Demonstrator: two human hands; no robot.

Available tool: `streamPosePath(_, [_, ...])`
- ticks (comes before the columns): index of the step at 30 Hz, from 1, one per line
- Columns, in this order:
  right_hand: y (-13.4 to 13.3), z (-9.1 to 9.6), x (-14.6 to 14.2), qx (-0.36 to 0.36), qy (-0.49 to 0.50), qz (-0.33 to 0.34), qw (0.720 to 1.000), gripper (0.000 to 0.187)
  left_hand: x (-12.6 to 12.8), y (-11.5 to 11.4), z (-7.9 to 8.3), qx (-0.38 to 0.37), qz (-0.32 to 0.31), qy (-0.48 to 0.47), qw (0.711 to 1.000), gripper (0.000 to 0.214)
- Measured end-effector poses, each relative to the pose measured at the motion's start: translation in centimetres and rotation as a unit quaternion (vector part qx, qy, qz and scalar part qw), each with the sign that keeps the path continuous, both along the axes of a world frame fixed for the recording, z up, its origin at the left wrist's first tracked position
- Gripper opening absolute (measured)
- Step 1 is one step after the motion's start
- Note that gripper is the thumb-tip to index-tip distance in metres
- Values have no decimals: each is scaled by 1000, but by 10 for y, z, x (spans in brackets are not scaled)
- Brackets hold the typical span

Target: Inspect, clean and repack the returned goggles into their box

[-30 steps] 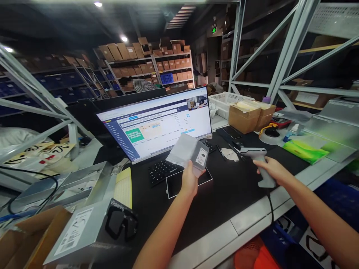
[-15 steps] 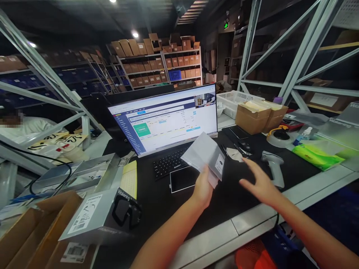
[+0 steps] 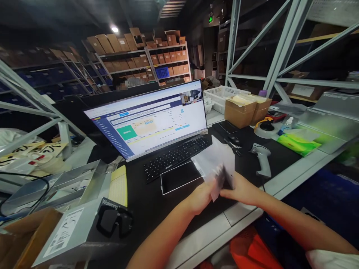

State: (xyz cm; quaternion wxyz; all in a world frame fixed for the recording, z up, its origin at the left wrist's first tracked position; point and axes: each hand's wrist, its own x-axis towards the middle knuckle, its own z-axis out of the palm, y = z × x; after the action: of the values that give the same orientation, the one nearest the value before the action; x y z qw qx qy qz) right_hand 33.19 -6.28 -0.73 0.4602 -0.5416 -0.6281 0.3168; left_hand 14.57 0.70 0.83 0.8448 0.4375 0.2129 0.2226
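Note:
A pale grey-white plastic bag (image 3: 209, 160) with a darker fold is up in front of me, above the black desk mat. Gripping its lower left side is my left hand (image 3: 200, 196), its fingers partly blurred. My right hand (image 3: 241, 187) closes on the right edge, thumb in front and fingers hidden behind the bag. Just left of the bag, a flat black panel with a white border (image 3: 179, 178) lies on the mat, with a black keyboard (image 3: 175, 158) beyond it. A grey handheld scanner (image 3: 262, 158) rests to the right.
A monitor (image 3: 151, 119) stands behind the keyboard. Left of me are a grey goggles box (image 3: 75, 231), an open grey box (image 3: 92, 179) and a yellow pad (image 3: 118, 183). Cardboard boxes (image 3: 239, 112), a tape roll (image 3: 265, 129) and a green packet (image 3: 298, 143) sit at right.
My right hand, open and apart from the bag before, has moved left and taken hold of it. The bag has turned and come slightly lower. The whole view has shifted right.

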Motion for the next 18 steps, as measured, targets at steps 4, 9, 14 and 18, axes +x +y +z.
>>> streamPosePath(4, [1, 6, 30, -46, 21, -155, 987, 48, -6, 19, 4, 4, 175, 74, 982, 53])
streamPosePath(9, [-12, 20, 108, -84, 132, -147, 977, 52, -27, 62, 14, 213, 242, 174, 930, 46])
streamPosePath(14, [-25, 39, 152, -139, 212, -42, 967, 47, -22, 66, 15, 249, 123, 246, 929, 47])
streamPosePath(18, [-12, 64, 211, -99, 241, -88, 961, 49, -22, 60, 18, 232, 125, 287, 921, 66])
